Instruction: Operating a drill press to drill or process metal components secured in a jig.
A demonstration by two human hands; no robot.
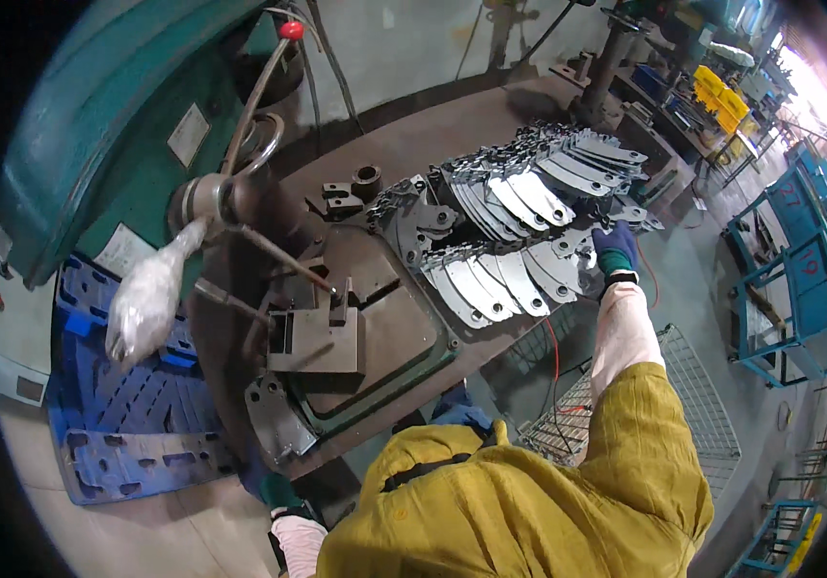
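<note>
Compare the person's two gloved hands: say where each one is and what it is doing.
The right hand is stretched far out to the fanned metal blades on the workbench; the left hand stays low at the bench's near edge, by the blue pallet. The right touches blades; the left's grip is unclear. Both wear dark gloves with pale sleeves.

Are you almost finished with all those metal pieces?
Can't tell how many are finished. Rows of flat metal blanks are stacked on the table. The right hand reaches one at the stack's edge. The press fixture sits empty; the left hand waits low.
</note>
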